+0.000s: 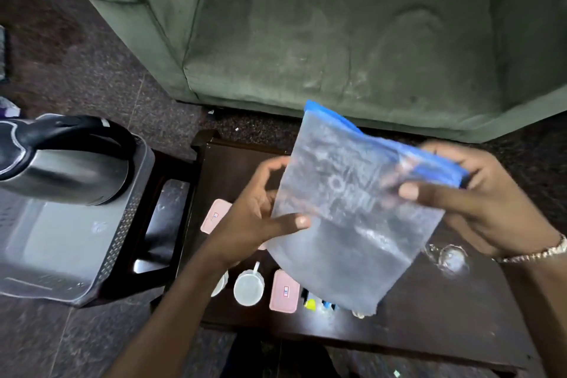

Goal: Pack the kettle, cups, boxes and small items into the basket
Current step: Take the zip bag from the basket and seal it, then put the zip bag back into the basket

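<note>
The small things nearest the person lie along the near edge of the dark desk (429, 316), below both hands: a white cup (249, 287) with its handle pointing away, part of a second white cup (221, 282) just to its left, a pink lidded box (284, 291) lying flat with its long axis running near to far, and, just beyond that box, a few small coloured items (319, 305) half hidden under the bag's lower corner. Above them the zip-top bag (352, 218) is held clear of the desk, tilted; its long axis runs from the blue zip edge, up and away by the right hand, down to the closed bottom corner hanging toward the person. The right hand (478, 199) pinches the blue zip strip between thumb and fingers; the left hand (260, 209) holds the bag's left edge, thumb pressed across the front, fingers partly spread behind. The step in hand looks to be opening the bag for the small items. To do it well, I would keep the right-hand grip on one lip only, move the left grip up to the opposite lip, and pull apart, mouth upward, over the items. Left of the left grip lies another pink box (214, 215); under the right wrist sits a clear glass piece (451, 258), its kind unclear. Well out to the left, the steel kettle (61, 163) already stands in the grey basket (135, 224). Beyond all is a green sofa (337, 40).
</note>
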Demonstrator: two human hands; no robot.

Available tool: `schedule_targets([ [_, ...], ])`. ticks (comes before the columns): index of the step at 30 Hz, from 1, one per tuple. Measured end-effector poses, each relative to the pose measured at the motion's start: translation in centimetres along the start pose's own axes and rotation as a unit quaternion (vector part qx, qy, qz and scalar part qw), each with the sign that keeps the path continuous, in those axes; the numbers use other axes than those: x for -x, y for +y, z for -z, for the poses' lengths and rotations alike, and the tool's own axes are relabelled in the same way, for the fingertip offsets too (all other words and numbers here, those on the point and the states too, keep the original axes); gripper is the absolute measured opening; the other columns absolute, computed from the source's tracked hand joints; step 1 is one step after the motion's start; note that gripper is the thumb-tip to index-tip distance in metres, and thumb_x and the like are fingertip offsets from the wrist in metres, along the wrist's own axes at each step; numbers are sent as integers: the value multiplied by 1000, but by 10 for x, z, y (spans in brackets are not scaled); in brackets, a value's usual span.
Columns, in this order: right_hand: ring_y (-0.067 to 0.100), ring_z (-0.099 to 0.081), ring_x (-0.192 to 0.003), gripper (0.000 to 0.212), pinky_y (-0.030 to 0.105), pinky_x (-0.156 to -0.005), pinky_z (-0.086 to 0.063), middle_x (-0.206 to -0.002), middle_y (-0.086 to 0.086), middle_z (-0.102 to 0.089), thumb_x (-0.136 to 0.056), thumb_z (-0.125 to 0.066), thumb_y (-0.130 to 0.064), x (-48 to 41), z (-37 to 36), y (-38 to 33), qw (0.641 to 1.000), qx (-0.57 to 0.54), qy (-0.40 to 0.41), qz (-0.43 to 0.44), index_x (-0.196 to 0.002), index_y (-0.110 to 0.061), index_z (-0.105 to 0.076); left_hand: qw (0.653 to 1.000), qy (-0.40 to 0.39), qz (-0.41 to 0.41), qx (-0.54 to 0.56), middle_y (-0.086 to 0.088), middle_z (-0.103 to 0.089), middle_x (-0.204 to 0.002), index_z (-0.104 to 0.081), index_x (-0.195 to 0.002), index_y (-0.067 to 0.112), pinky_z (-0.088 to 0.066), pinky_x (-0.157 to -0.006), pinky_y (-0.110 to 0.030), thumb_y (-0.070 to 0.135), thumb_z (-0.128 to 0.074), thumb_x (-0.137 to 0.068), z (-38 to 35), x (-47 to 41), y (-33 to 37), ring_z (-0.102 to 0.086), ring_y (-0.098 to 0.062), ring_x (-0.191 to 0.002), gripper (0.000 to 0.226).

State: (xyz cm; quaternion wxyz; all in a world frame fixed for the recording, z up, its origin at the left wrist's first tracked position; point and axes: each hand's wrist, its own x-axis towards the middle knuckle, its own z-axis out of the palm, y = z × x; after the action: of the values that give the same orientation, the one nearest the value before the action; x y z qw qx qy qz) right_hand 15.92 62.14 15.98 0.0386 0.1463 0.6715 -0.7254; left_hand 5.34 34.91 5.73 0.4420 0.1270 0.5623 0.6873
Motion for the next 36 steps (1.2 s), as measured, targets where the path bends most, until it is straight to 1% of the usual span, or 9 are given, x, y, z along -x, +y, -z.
schedule_targets([
  [5, 29, -63, -126, 67, 49, -97, -57, -143, 11, -62, -91, -64, -53, 6, -20, 60, 963, -244, 93, -67, -147, -19, -51, 995, 91, -17, 32, -10, -78, -114, -50, -137, 14, -63, -82, -38, -3, -79, -81, -19, -12, -6, -75, -23, -98, 65],
  [8, 29, -70, -114, 72, 50, -101, -55, -130, 16, -70, -84, -78, -23, 23, -44, 104, 950, -220, 207, -78, -149, -24, -47, 993, 117, -19, 5, -10, -79, -108, -49, -137, 19, -62, -81, -35, -7, -78, -82, -19, -9, -14, -76, -21, -94, 67],
  [11, 24, -74, -100, 79, 33, -85, -61, -115, 18, -76, -77, -78, -6, 29, -53, 121, 950, -180, 247, -60, -146, -31, -50, 993, 112, -7, -43, -14, -81, -100, -43, -143, 28, -61, -79, -30, -6, -79, -83, -15, -3, -23, -77, -19, -90, 79],
  [16, 23, -67, -108, 71, 43, -99, -52, -122, 9, -75, -75, -83, -10, 29, -52, 119, 976, -81, 199, -45, -139, -28, -60, 991, 118, -13, -67, -14, -79, -111, -30, -156, 40, -62, -76, -30, -16, -75, -86, -10, 8, -29, -77, -15, -82, 101],
  [19, 14, -67, -108, 61, 32, -100, -53, -116, 2, -77, -77, -84, -6, 29, -54, 117, 981, -13, 188, -38, -131, -27, -67, 987, 137, -27, -80, -7, -76, -122, -57, -144, 31, -59, -91, -30, -8, -79, -85, -9, 11, -30, -74, -24, -106, 74],
  [23, 8, -70, -86, 55, 18, -83, -55, -97, 3, -79, -80, -76, 14, 29, -55, 119, 979, -13, 201, -44, -120, -25, -74, 980, 185, -32, -67, 5, -81, -96, -72, -123, 17, -56, -84, -16, -9, -78, -86, -8, 10, -31, -73, -5, -91, 45],
  [29, -4, -59, -65, 42, 6, -70, -46, -78, -1, -67, -83, -78, 7, 30, -60, 118, 957, 161, 235, -55, -106, -27, -74, 951, 247, -35, -184, 9, -79, -83, -79, -107, 18, -51, -70, -11, -3, -82, -85, -5, 13, -38, -73, -2, -77, 30],
  [33, 2, -59, -74, 22, 6, -67, -40, -82, -1, -58, -85, -78, -3, 32, -61, 112, 935, 275, 221, -41, -89, -25, -78, 938, 235, -76, -244, 8, -68, -88, -80, -91, 18, -50, -74, -20, 11, -81, -87, 3, 17, -41, -69, -10, -81, 8],
  [36, 6, -62, -89, 13, 18, -78, -46, -93, 1, -62, -84, -80, -17, 33, -61, 105, 951, 234, 196, -48, -77, -27, -76, 951, 224, -87, -195, 4, -65, -106, -75, -90, 15, -52, -90, -30, 18, -72, -91, 13, 22, -39, -67, -17, -101, 5],
])
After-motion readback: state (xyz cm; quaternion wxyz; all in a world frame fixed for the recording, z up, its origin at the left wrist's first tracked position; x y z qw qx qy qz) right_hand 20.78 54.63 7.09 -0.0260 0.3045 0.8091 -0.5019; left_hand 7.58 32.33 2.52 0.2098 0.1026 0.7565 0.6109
